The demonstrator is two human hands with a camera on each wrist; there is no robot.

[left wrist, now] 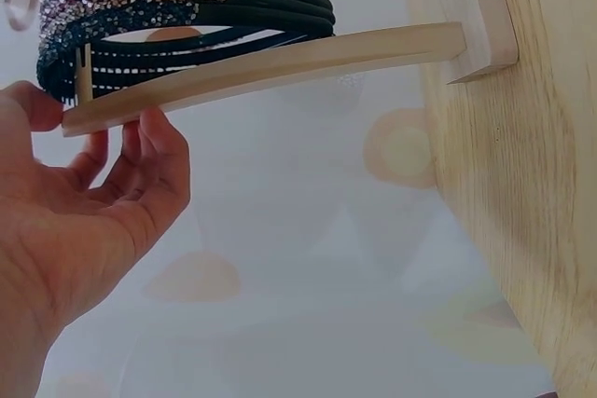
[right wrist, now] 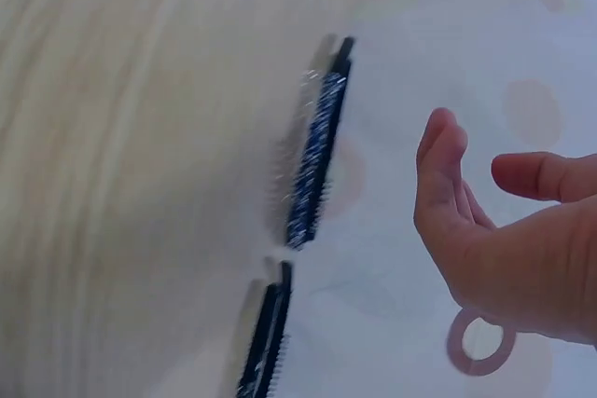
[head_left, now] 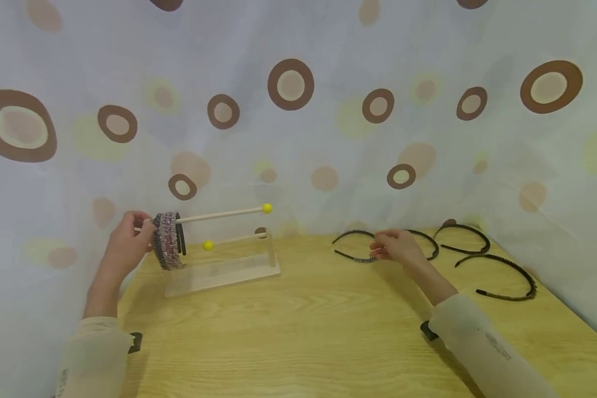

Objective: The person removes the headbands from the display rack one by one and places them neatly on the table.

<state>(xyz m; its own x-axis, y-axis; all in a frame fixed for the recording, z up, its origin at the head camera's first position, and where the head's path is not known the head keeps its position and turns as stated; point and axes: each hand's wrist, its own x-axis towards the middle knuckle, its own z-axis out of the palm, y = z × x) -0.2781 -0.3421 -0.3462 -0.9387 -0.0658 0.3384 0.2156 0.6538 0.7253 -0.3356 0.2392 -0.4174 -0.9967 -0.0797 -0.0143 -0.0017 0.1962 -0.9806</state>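
Left hand (head_left: 128,242) grips the wooden stand's upright (left wrist: 280,70), beside the glittery headbands (head_left: 167,240) hung on the top rod (head_left: 224,214). Right hand (head_left: 400,249) is released, fingers loosely bent, near the loose headbands (right wrist: 320,151) on the desk (head_left: 288,331).

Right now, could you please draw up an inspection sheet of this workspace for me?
Surface: wood-grain table.
Job's things: sparkly headbands hang on the upper rod of the wooden stand; loose headbands lie at the right.
Clutter: nothing seen.
Grippers: left hand holds the stand's upright; right hand is near the loose headbands, holding nothing.
Cables: nothing seen.
Surroundings: pale backdrop with brown rings.
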